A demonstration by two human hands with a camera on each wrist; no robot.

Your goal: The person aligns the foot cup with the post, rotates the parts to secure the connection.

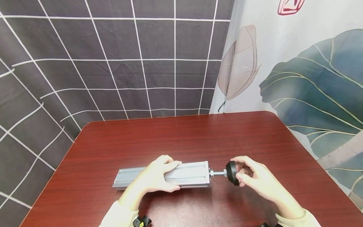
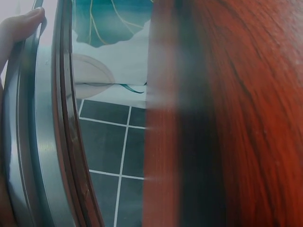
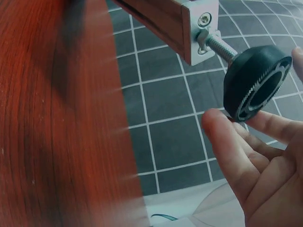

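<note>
A silver aluminium profile (image 1: 190,172) lies lengthwise on the table, its far-left end extending past my left hand. My left hand (image 1: 154,176) grips it from above, thumb along the near side and fingers over the far side. In the left wrist view the profile (image 2: 45,142) runs along the left edge. A threaded rod (image 1: 218,173) sticks out of its right end plate, with nuts on it. At the rod's end is a black levelling foot (image 1: 232,173). My right hand (image 1: 259,178) holds the foot's rim with curled fingers and thumb; its ribbed, ring-shaped underside shows in the right wrist view.
The reddish-brown wooden table (image 1: 181,135) has rounded far corners. Behind it hangs a dark grey curtain (image 1: 156,72) with a white grid. A white curtain with leaf prints (image 1: 317,85) hangs at the right.
</note>
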